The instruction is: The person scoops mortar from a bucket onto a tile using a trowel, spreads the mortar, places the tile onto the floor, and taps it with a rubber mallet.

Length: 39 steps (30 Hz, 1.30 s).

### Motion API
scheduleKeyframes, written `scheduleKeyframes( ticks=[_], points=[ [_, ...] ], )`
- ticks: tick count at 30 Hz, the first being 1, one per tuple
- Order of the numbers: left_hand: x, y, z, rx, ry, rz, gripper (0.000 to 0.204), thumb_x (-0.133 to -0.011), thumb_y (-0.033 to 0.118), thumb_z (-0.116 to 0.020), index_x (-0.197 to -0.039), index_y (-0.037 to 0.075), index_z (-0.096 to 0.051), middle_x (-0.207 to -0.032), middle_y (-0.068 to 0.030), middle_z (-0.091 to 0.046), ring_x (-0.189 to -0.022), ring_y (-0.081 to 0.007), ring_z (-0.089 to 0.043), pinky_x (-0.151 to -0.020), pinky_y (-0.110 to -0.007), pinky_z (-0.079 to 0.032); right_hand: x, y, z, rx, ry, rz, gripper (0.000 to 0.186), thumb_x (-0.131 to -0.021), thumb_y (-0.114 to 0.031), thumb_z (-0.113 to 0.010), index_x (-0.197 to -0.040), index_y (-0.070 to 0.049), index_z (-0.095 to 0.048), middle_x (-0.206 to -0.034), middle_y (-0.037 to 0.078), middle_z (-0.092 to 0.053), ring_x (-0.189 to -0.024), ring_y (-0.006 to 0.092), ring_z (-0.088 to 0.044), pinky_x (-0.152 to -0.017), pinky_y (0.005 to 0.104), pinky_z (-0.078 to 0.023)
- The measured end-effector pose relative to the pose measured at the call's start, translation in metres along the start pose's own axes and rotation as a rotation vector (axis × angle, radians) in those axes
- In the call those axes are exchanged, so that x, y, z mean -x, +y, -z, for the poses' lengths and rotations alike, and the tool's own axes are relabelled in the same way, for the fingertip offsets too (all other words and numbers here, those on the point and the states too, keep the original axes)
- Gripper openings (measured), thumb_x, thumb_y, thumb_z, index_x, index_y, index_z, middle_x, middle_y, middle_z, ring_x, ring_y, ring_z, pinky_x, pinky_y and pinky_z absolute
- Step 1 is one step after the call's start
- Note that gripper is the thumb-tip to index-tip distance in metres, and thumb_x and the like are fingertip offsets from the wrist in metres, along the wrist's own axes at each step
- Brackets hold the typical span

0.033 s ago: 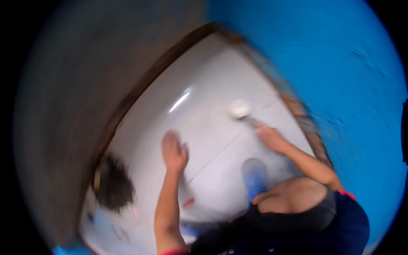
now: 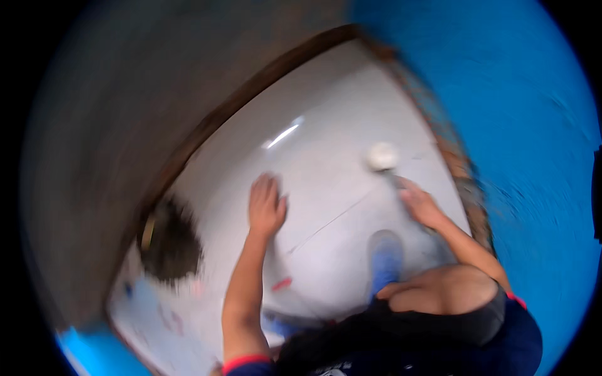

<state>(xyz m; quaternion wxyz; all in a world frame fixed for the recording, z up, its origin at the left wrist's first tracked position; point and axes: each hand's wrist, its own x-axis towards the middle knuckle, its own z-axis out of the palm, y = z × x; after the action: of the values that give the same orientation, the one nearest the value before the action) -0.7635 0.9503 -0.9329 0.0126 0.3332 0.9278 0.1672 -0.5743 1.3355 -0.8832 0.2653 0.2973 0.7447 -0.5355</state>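
Observation:
A round white-headed tool (image 2: 381, 156) rests over the pale floor panel (image 2: 332, 94), its handle in my right hand (image 2: 419, 199). My left hand (image 2: 266, 203) is open and empty, fingers stretched out over the same pale surface; whether it touches it is unclear. To its lower left lies a dark, ragged-edged patch of material (image 2: 172, 254) with a thin yellowish piece (image 2: 148, 233) at its side. A small red object (image 2: 282, 284) is below my left hand, beside my forearm, too blurred to name. My blue shoe (image 2: 385, 257) is below the tool.
A dark border (image 2: 244, 94) edges the panel at upper left, beside a grey-brown surface (image 2: 125, 113). A rough brownish strip (image 2: 458, 169) runs along the right edge, with a large bright blue surface (image 2: 533, 125) beyond it. Smudged pale-blue and pink marks (image 2: 157, 307) show at lower left.
The view has shifted slightly. In it, both hands and the white-headed tool appear farther right, and my left hand somewhat higher. What each hand holds is unchanged.

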Motion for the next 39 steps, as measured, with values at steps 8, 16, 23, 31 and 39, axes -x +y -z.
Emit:
scheduleKeyframes(
  ticks=[8, 16, 23, 31, 39],
  points=[
    [0.01, -0.028, -0.015, -0.076, -0.051, 0.031, 0.062, -0.096, 0.03, -0.046, -0.146, -0.003, -0.033, -0.154, -0.022, -0.032, -0.145, -0.0378, -0.024, -0.12, -0.047, -0.021, 0.053, -0.046, 0.01, 0.157, 0.197, 0.102, 0.047, -0.102, -0.048, -0.046, -0.087, -0.004, -0.056, -0.062, -0.001, -0.046, -0.053, 0.0072, -0.042, -0.049, 0.0246, -0.033],
    [0.014, 0.0, -0.023, 0.028, 0.015, 0.096, 0.061, -0.091, 0.024, -0.053, -0.142, -0.006, -0.038, -0.151, -0.024, -0.035, -0.142, -0.0405, -0.03, -0.117, -0.049, -0.027, 0.001, 0.023, -0.016, 0.637, 0.185, 0.73, 0.05, -0.1, -0.049, -0.046, -0.09, -0.001, -0.055, -0.064, 0.015, -0.055, -0.058, 0.0338, -0.054, -0.057, 0.0377, -0.043],
    [0.025, -0.007, -0.024, 0.03, 0.033, 0.103, 0.063, -0.086, 0.021, -0.057, -0.14, -0.006, -0.04, -0.149, -0.0237, -0.037, -0.14, -0.0408, -0.033, -0.116, -0.049, -0.029, 0.031, -0.064, -0.056, 0.368, -0.049, 0.565, 0.049, -0.1, -0.05, -0.047, -0.091, -0.002, -0.055, -0.068, 0.02, -0.058, -0.063, 0.0398, -0.058, -0.061, 0.0432, -0.047],
    [0.027, -0.005, -0.021, 0.073, 0.06, 0.111, 0.063, -0.085, 0.02, -0.058, -0.139, -0.006, -0.04, -0.148, -0.0238, -0.039, -0.139, -0.0416, -0.034, -0.115, -0.05, -0.03, 0.021, -0.08, -0.063, 0.345, -0.126, 0.376, 0.049, -0.1, -0.048, -0.045, -0.097, -0.001, -0.058, -0.066, 0.02, -0.056, -0.063, 0.0392, -0.056, -0.063, 0.0436, -0.045],
    [0.02, -0.002, -0.028, -0.068, 0.134, 0.665, 0.082, -0.092, 0.04, -0.054, -0.147, -0.012, -0.023, -0.157, -0.0304, -0.02, -0.147, -0.0447, -0.016, -0.12, -0.051, -0.015, -0.023, -0.111, -0.072, 0.305, -0.077, 0.301, 0.045, -0.101, -0.044, -0.047, -0.092, 0.0, -0.054, -0.069, 0.021, -0.057, -0.062, 0.0392, -0.058, -0.06, 0.0436, -0.044]
  ],
)
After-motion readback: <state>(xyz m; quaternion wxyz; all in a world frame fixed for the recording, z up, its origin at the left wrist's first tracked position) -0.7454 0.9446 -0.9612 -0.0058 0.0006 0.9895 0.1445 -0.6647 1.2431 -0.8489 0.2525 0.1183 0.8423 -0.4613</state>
